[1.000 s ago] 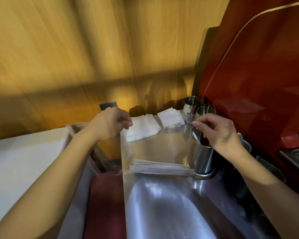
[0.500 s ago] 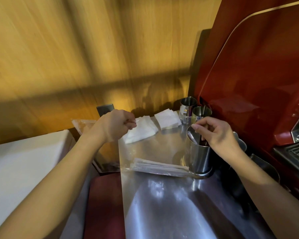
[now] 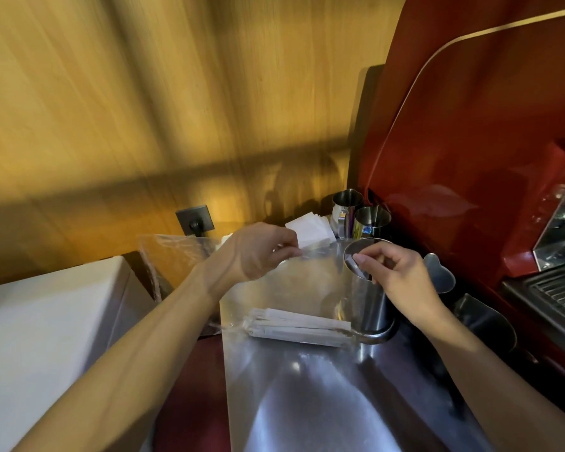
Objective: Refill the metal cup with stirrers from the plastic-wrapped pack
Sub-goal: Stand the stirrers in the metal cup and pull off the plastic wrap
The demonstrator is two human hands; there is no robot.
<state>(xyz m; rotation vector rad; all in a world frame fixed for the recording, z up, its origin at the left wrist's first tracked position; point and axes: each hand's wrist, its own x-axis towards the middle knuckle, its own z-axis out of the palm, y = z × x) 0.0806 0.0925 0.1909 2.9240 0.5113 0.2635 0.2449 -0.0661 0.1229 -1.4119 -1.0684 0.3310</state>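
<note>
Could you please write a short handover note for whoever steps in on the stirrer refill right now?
Left hand: fingers pinched on the upper edge of the clear plastic wrap, held up above the counter.
Right hand: at the rim of the metal cup, fingers closed on something thin; what it is cannot be made out.
Stirrer pack: a bundle of paper-sleeved stirrers lies flat on the steel counter, one end against the cup's base.
Done: wrap looks opened; the cup stands upright and steadied.
Left: move the bundle of stirrers into the cup and clear the wrap.
</note>
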